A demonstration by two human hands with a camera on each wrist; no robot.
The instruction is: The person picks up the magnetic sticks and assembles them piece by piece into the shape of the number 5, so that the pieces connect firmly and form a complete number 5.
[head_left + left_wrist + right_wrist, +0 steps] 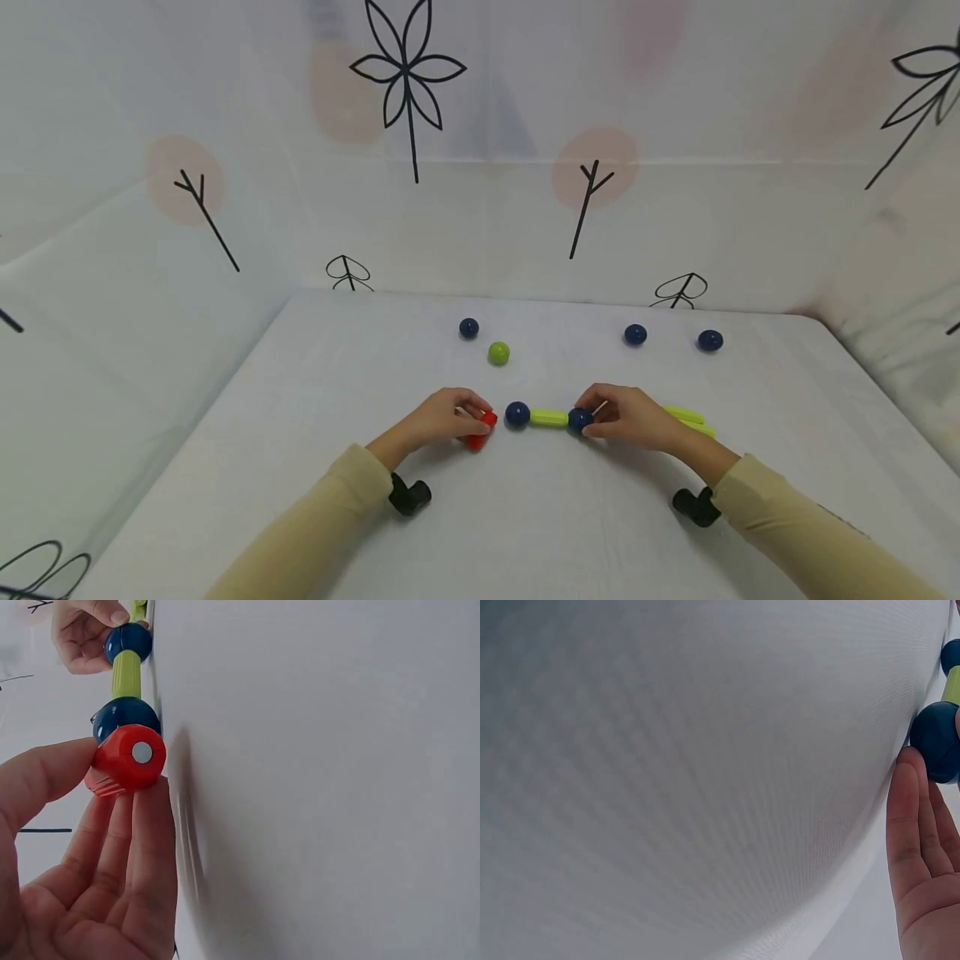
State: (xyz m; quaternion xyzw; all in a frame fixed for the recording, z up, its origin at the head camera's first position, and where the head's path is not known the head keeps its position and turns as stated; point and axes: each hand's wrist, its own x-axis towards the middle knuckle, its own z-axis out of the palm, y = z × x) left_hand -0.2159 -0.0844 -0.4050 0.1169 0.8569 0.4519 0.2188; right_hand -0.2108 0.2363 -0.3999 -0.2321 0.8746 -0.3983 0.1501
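Note:
My left hand [450, 414] pinches a red magnetic building piece [131, 757] between thumb and fingers. A pale round disc shows on the piece's end in the left wrist view. Just right of it in the head view lies a dark blue ball [517, 415], at one end of a yellow-green ribbed rod [549, 418]. Another dark blue ball [580, 420] sits at the rod's other end, and my right hand [626, 417] grips it with thumb and fingertips. Between the red piece and the nearer ball, the head view shows a small gap.
More yellow-green rods [686, 417] lie behind the right hand, partly hidden by it. Farther back on the white table [555, 517] are a green ball [498, 353] and dark blue balls, one [468, 328] left and two [635, 335] right. Patterned cloth walls [480, 225] enclose it.

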